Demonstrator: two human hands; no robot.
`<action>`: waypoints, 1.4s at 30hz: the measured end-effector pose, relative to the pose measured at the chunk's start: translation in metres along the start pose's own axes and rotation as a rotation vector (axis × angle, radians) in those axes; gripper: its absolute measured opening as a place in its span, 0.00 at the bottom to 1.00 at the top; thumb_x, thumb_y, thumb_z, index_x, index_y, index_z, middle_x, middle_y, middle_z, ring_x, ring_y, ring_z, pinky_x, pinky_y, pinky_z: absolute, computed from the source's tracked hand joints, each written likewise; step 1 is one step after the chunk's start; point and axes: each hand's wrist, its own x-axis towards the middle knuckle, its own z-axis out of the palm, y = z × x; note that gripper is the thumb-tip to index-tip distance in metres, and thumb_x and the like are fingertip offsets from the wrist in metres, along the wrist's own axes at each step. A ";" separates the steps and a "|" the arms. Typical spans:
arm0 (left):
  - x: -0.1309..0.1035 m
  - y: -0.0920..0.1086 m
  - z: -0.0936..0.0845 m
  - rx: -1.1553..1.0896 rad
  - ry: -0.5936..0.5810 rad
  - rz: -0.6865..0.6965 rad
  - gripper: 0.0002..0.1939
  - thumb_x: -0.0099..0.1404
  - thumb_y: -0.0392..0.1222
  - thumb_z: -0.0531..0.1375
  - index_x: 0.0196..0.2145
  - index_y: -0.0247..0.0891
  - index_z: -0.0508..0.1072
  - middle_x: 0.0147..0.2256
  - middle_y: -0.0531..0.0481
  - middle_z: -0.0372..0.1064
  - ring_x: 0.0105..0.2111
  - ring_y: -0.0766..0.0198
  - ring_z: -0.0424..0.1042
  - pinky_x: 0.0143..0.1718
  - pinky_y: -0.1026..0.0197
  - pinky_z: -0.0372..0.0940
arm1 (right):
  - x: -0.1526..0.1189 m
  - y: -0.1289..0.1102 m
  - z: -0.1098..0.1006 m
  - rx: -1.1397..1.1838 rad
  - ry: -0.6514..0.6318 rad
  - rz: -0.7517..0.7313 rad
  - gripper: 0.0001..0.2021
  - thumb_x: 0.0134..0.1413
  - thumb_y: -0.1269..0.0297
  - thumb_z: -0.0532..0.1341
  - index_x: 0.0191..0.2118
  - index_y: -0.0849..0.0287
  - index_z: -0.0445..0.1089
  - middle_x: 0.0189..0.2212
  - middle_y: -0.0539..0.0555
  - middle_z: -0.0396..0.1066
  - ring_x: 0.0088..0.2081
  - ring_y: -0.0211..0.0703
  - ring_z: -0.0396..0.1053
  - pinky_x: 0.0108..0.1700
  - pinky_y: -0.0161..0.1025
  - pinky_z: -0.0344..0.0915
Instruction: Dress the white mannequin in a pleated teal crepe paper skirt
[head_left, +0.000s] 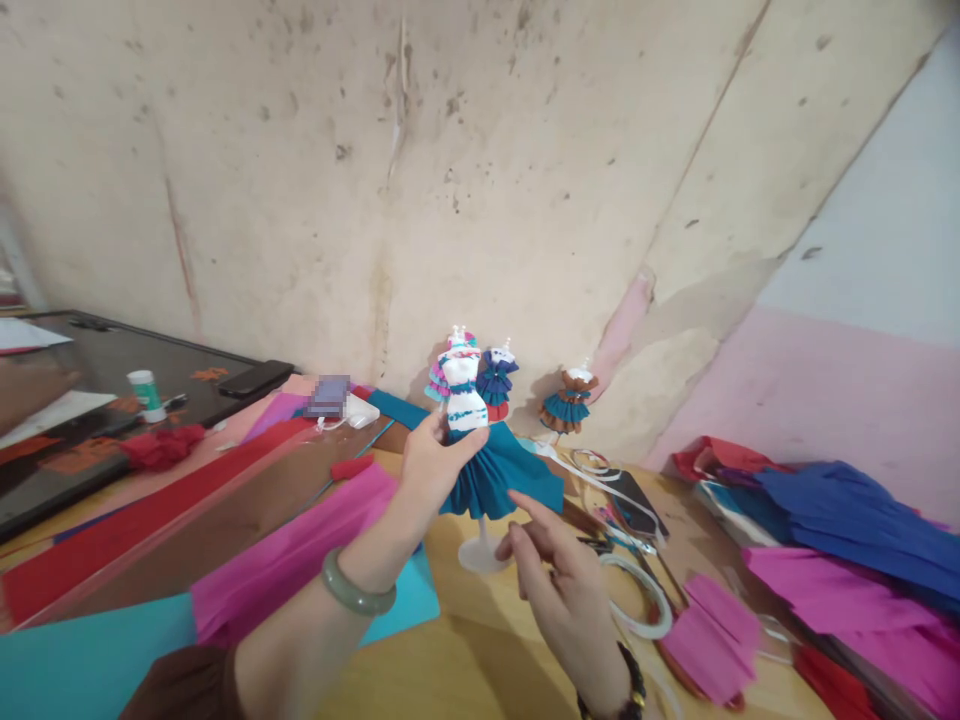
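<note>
A small white dress form [466,385], marked with blue-green streaks, stands on a round white base [480,556]. Around its lower part hangs a pleated teal crepe-paper skirt [502,475]. My left hand [435,455] grips the form at the skirt's top edge, thumb across the front; some fingers are hidden behind it. Just at the skirt's lower right edge is my right hand [551,565], index finger stretched out and the other fingers loosely bent, holding nothing that shows. Whether that fingertip touches the paper I cannot tell.
Behind stand small dressed forms in navy [496,377] and in brown and teal [568,405]. A tape roll [645,600] and dark phone [636,502] lie right, beside stacked crepe paper [862,520]. Pink crepe [300,550] and a glue stick [146,396] lie left.
</note>
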 end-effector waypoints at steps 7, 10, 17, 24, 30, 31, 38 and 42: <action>-0.006 0.003 0.005 -0.028 -0.010 -0.041 0.17 0.50 0.43 0.70 0.37 0.35 0.77 0.41 0.41 0.79 0.43 0.49 0.77 0.45 0.52 0.69 | 0.000 0.014 0.000 -0.358 0.103 -0.364 0.19 0.61 0.73 0.57 0.56 0.54 0.72 0.28 0.56 0.76 0.26 0.43 0.71 0.29 0.38 0.65; -0.008 0.002 0.006 -0.024 -0.022 -0.051 0.17 0.50 0.42 0.70 0.38 0.34 0.77 0.41 0.41 0.80 0.43 0.49 0.77 0.45 0.52 0.69 | -0.001 0.014 -0.002 -0.568 0.112 -0.511 0.19 0.60 0.76 0.57 0.55 0.58 0.73 0.19 0.52 0.69 0.20 0.40 0.65 0.24 0.37 0.58; -0.005 0.002 0.002 -0.010 -0.042 -0.081 0.16 0.51 0.42 0.69 0.37 0.34 0.78 0.41 0.41 0.80 0.45 0.47 0.76 0.45 0.52 0.69 | 0.001 0.018 -0.001 -0.715 0.076 -0.602 0.16 0.61 0.77 0.57 0.51 0.62 0.74 0.17 0.50 0.65 0.20 0.39 0.63 0.24 0.38 0.54; -0.004 0.003 0.003 -0.013 -0.046 -0.094 0.16 0.50 0.42 0.70 0.36 0.33 0.78 0.41 0.40 0.79 0.43 0.48 0.77 0.44 0.53 0.69 | 0.002 0.024 0.001 -0.637 0.154 -0.660 0.17 0.60 0.80 0.59 0.54 0.64 0.69 0.35 0.60 0.78 0.32 0.42 0.74 0.33 0.37 0.65; -0.005 0.005 0.004 -0.012 -0.048 -0.091 0.14 0.50 0.42 0.70 0.35 0.34 0.78 0.40 0.42 0.80 0.43 0.49 0.77 0.45 0.52 0.69 | 0.001 0.018 -0.001 -0.542 0.138 -0.723 0.17 0.57 0.81 0.60 0.51 0.64 0.70 0.35 0.61 0.78 0.32 0.42 0.75 0.34 0.37 0.67; -0.005 0.005 0.004 -0.010 -0.049 -0.090 0.14 0.50 0.41 0.70 0.35 0.34 0.78 0.39 0.42 0.80 0.43 0.48 0.77 0.45 0.52 0.69 | 0.001 0.016 0.000 -0.528 0.150 -0.718 0.16 0.57 0.81 0.60 0.51 0.64 0.70 0.33 0.60 0.78 0.31 0.42 0.75 0.33 0.36 0.67; -0.005 0.006 0.004 -0.002 -0.034 -0.061 0.13 0.52 0.41 0.68 0.37 0.35 0.78 0.40 0.42 0.80 0.43 0.48 0.77 0.45 0.52 0.69 | -0.001 0.012 0.003 -0.453 0.130 -0.574 0.11 0.58 0.78 0.58 0.47 0.64 0.70 0.21 0.52 0.69 0.21 0.38 0.65 0.26 0.36 0.61; -0.007 0.005 0.005 0.007 -0.030 -0.041 0.13 0.53 0.41 0.68 0.37 0.35 0.77 0.40 0.42 0.80 0.43 0.50 0.77 0.44 0.53 0.69 | -0.004 0.008 0.002 -0.383 0.127 -0.481 0.12 0.60 0.71 0.60 0.50 0.66 0.68 0.21 0.49 0.68 0.20 0.35 0.64 0.25 0.34 0.62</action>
